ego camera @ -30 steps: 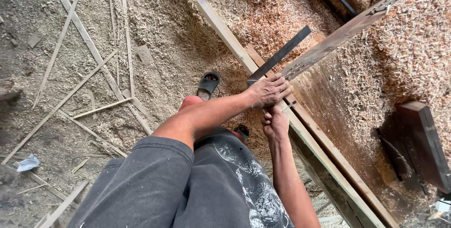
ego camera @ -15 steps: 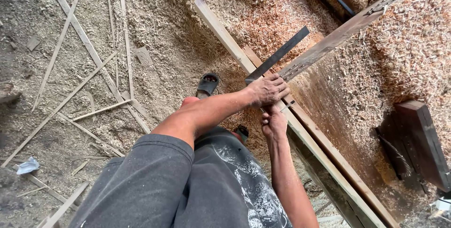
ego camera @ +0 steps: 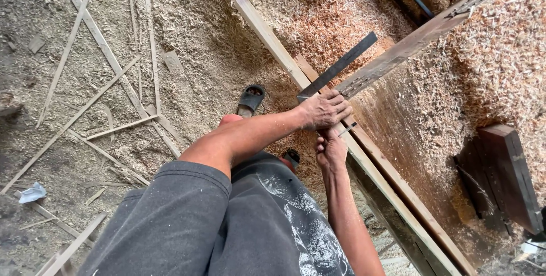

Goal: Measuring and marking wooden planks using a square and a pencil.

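Left hand [ego camera: 325,109] flat, fingers spread, palm down, pressing dark metal square [ego camera: 340,66] onto long pale wood plank [ego camera: 267,36]. Square's blade runs far-right from under hand, across plank. Right hand [ego camera: 331,149] just near of left, curled around pencil [ego camera: 347,129], tip at plank edge. Plank lies diagonally, far-left to near-right, atop second board [ego camera: 398,182]. Sawdust [ego camera: 318,8] heaped all round. Black sandal [ego camera: 251,98] on floor left of plank. Thin wood strips [ego camera: 102,42] scattered far left.
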